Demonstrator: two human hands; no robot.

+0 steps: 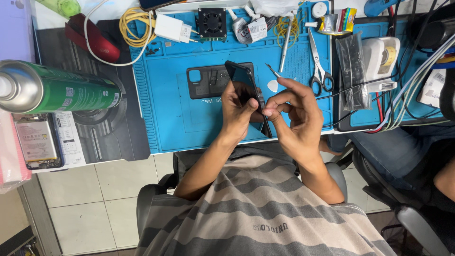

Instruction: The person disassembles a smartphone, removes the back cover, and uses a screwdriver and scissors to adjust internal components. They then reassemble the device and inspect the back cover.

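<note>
My left hand (238,113) holds a dark phone (245,87) tilted up on its long edge above the blue work mat (161,118). My right hand (295,111) pinches the phone's lower edge with thumb and forefinger and also grips thin metal tweezers (272,71), whose tip points up and to the left. A white triangular pick (273,86) lies on the mat just behind my right hand. A dark phone back cover (207,81) lies flat on the mat behind my left hand.
Scissors (318,71), a metal rod tool (286,45), a small fan (212,22), a white charger (171,28) and a yellow cable (135,23) lie along the mat's far side. A green spray can (61,90) and an opened phone (35,142) sit left. Another person's leg (403,149) is at right.
</note>
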